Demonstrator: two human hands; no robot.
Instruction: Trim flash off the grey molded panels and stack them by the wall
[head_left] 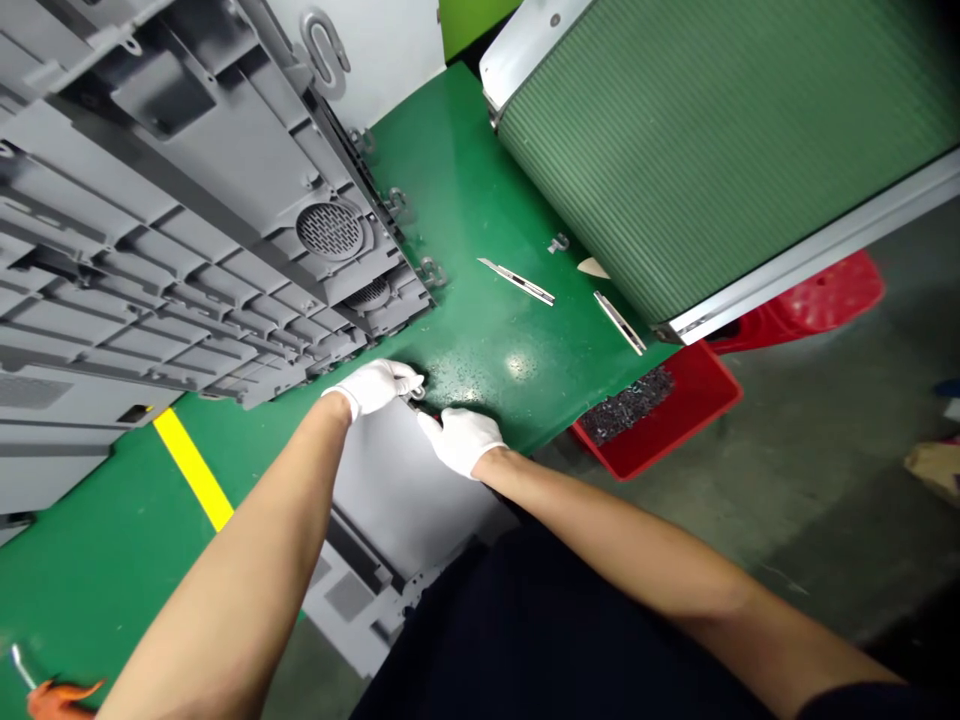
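My left hand point(380, 387), in a white glove, pinches a small grey hook-shaped plastic part point(417, 390) between thumb and fingers. Close to its right, my right hand point(463, 440), also gloved, is closed around a slim dark tool point(427, 408) whose tip points at the part; most of the tool is hidden by the glove. Below both hands lies a smooth grey plastic panel point(409, 490), between the table edge and my body. Dark crumbs are scattered on the green table point(465, 330) just beyond my hands.
Large ribbed grey plastic housings point(225, 200) stand at left. Two slim cutter knives, one nearer point(517, 282) and one by the conveyor point(620, 323), lie on the table. A green conveyor point(720, 150) borders the right. Below it sits a red bin point(675, 430) with dark scraps.
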